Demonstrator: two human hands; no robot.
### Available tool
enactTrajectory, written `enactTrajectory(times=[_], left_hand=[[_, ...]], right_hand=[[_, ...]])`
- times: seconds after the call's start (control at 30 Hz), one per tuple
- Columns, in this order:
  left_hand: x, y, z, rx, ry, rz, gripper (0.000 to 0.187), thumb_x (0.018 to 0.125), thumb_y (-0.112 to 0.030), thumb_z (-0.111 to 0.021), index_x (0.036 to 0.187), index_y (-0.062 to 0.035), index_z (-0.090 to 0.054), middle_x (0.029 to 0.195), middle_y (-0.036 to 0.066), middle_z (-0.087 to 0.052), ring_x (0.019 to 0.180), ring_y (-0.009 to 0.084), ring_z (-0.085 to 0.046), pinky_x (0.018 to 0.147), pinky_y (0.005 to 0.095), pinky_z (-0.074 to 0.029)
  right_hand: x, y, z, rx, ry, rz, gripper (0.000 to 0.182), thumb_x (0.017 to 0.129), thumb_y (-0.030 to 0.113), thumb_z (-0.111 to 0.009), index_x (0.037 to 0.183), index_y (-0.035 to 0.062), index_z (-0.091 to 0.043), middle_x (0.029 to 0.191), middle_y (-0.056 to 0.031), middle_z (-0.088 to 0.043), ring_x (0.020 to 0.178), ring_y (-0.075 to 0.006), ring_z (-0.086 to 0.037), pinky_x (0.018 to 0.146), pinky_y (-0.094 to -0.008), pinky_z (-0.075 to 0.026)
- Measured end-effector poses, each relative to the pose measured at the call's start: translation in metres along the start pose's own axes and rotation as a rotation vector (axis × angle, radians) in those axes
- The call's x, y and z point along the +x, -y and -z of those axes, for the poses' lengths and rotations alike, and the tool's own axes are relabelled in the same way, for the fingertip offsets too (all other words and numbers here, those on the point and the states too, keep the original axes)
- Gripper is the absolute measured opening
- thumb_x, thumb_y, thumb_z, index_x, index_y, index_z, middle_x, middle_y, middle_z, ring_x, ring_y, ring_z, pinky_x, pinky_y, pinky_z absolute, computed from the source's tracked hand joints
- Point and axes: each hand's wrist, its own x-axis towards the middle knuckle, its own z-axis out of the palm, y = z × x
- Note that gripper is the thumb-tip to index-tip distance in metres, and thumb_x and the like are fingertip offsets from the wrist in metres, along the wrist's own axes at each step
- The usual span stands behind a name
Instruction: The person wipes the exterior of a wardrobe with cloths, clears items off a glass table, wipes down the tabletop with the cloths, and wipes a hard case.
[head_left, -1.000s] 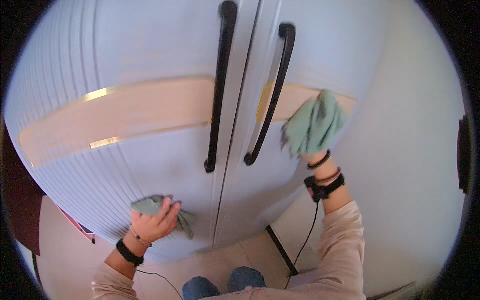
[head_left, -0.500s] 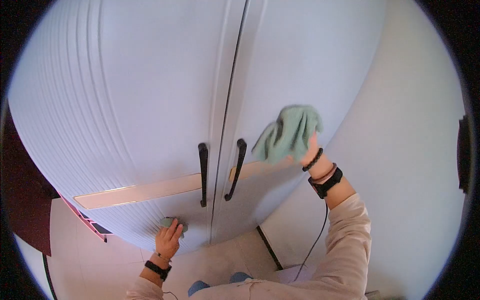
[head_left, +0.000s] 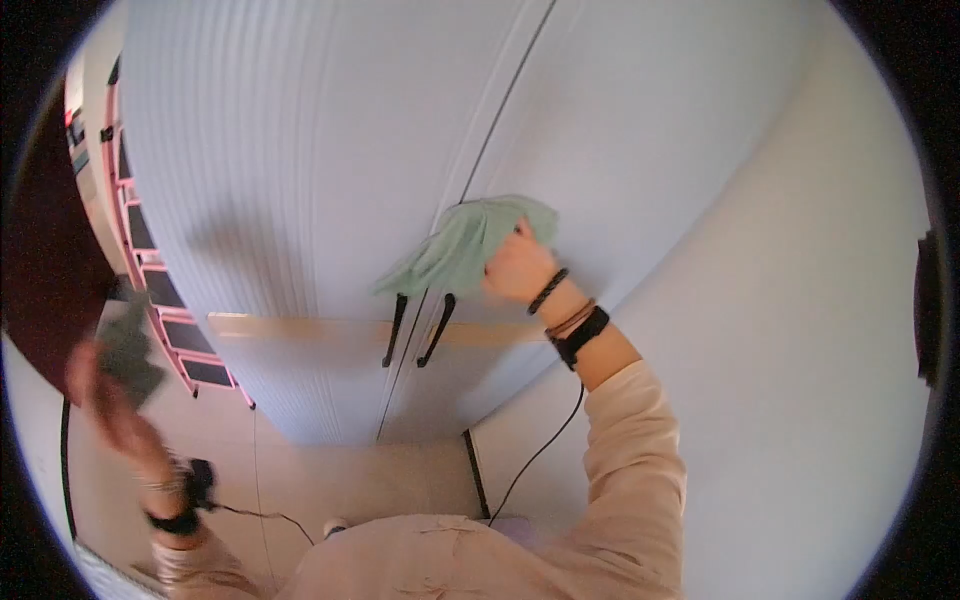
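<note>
"Head view: where is the cloth [head_left: 450,250] on the doors [head_left: 390,120]?"

"Over the seam, just above the upper ends of the left handle [head_left: 395,330] and right handle [head_left: 436,331]. Its long axis slants from lower left to upper right."

"Which hand is nearer?"

"The right hand [head_left: 522,268], touching the cloth near its right edge. Most of the fabric lies to the left of those fingers, with some above."

"Are its fingers clamped?"

"One finger reaches up over the fabric and the rest look bent. Whether they pinch it or only press it, I cannot tell."

"And the left hand [head_left: 118,418]?"

"Out past the doors' left edge, well apart from the cloth. A second cloth [head_left: 137,350] is right by its fingers, just beyond them and toward the doors. Blur hides whether they are together or apart."

"Anything between that hand and the doors?"

"A pink ladder [head_left: 187,337], upright along the doors' left edge."
</note>
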Motion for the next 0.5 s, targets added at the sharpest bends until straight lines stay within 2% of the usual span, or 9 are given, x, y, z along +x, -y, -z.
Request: enactTrajectory(times=[0.03, 0.07, 0.13, 0.17, 0.23, 0.3, 0.37, 0.43, 0.5], left_hand=[[0.029, -0.015, 0.024, -0.136, -0.204, 0.274, 0.032, 0.09, -0.011, -0.032, 0.118, -0.0003, -0.044, 0.116, 0.015, -0.05, 0.108, 0.0241, -0.047, 0.095, 0.0371, -0.034], [0.055, -0.026, 0.048, -0.157, -0.337, 0.301, 0.032, 0.09, -0.011, -0.033, 0.117, -0.0002, -0.045, 0.115, 0.014, -0.051, 0.107, 0.0239, -0.048, 0.094, 0.0368, -0.034], [0.098, -0.049, 0.089, -0.138, -0.511, 0.104, 0.031, 0.09, -0.011, -0.034, 0.116, 0.0001, -0.045, 0.113, 0.014, -0.051, 0.105, 0.0234, -0.048, 0.092, 0.0362, -0.035], [0.103, -0.056, 0.101, -0.108, -0.515, 0.04, 0.03, 0.09, -0.011, -0.034, 0.115, 0.0002, -0.046, 0.112, 0.014, -0.051, 0.104, 0.0232, -0.048, 0.092, 0.0359, -0.035], [0.12, -0.075, 0.11, -0.115, -0.529, -0.105, 0.029, 0.09, -0.011, -0.035, 0.114, 0.0004, -0.046, 0.111, 0.014, -0.051, 0.103, 0.0228, -0.048, 0.09, 0.0353, -0.036], [0.12, -0.083, 0.115, -0.116, -0.513, -0.156, 0.028, 0.09, -0.012, -0.036, 0.112, 0.0007, -0.047, 0.109, 0.013, -0.052, 0.101, 0.0223, -0.048, 0.089, 0.0348, -0.036], [0.125, -0.092, 0.119, -0.136, -0.526, -0.2, 0.027, 0.09, -0.012, -0.037, 0.111, 0.0009, -0.048, 0.107, 0.013, -0.052, 0.099, 0.0219, -0.049, 0.087, 0.0342, -0.037], [0.127, -0.093, 0.124, -0.131, -0.53, -0.195, 0.026, 0.089, -0.012, -0.037, 0.109, 0.0012, -0.048, 0.105, 0.013, -0.052, 0.097, 0.0214, -0.049, 0.086, 0.0336, -0.037], [0.125, -0.094, 0.13, -0.097, -0.555, -0.203, 0.025, 0.089, -0.012, -0.038, 0.108, 0.0015, -0.049, 0.103, 0.012, -0.053, 0.095, 0.021, -0.049, 0.084, 0.033, -0.038]], right_hand=[[0.0, -0.01, 0.003, -0.037, -0.131, -0.113, 0.035, 0.076, 0.034, -0.049, 0.098, 0.0098, -0.059, 0.094, -0.0126, -0.06, 0.09, -0.0289, -0.053, 0.087, -0.0527, -0.028], [0.003, -0.022, 0.008, -0.068, -0.26, -0.223, 0.034, 0.077, 0.036, -0.048, 0.096, 0.0109, -0.061, 0.092, -0.0125, -0.06, 0.089, -0.0288, -0.053, 0.086, -0.0539, -0.028], [0.011, -0.041, 0.021, -0.17, -1.157, -0.336, 0.031, 0.076, 0.036, -0.048, 0.087, 0.0115, -0.064, 0.075, -0.0109, -0.062, 0.08, -0.0303, -0.055, 0.081, -0.0507, -0.032], [0.02, -0.036, 0.029, -0.152, -1.15, -0.312, 0.031, 0.076, 0.036, -0.048, 0.087, 0.0115, -0.064, 0.075, -0.0109, -0.062, 0.08, -0.0303, -0.055, 0.081, -0.0507, -0.032], [0.033, -0.009, 0.048, 0.641, -0.727, -0.539, 0.03, 0.08, 0.038, -0.046, 0.086, 0.014, -0.063, 0.087, -0.01, -0.062, 0.083, -0.0239, -0.057, 0.089, -0.0453, -0.031], [0.029, 0.026, 0.054, 0.362, -0.551, -0.452, 0.031, 0.079, 0.039, -0.048, 0.094, 0.0154, -0.061, 0.095, -0.0074, -0.06, 0.097, -0.0232, -0.053, 0.093, -0.0456, -0.029], [0.053, 0.035, 0.02, 0.017, -0.981, 0.274, 0.032, 0.08, 0.04, -0.048, 0.092, 0.0145, -0.061, 0.1, -0.004, -0.059, 0.103, -0.0221, -0.048, 0.097, -0.0457, -0.027], [0.039, 0.037, 0.044, -0.012, -0.916, 0.284, 0.034, 0.08, 0.04, -0.045, 0.095, 0.0133, -0.061, 0.107, -0.0048, -0.056, 0.105, -0.0227, -0.046, 0.099, -0.0465, -0.023], [0.027, 0.031, 0.087, -0.095, -0.397, -0.081, 0.038, 0.079, 0.043, -0.045, 0.094, 0.0115, -0.061, 0.108, -0.0065, -0.055, 0.107, -0.0233, -0.045, 0.1, -0.0474, -0.022]])
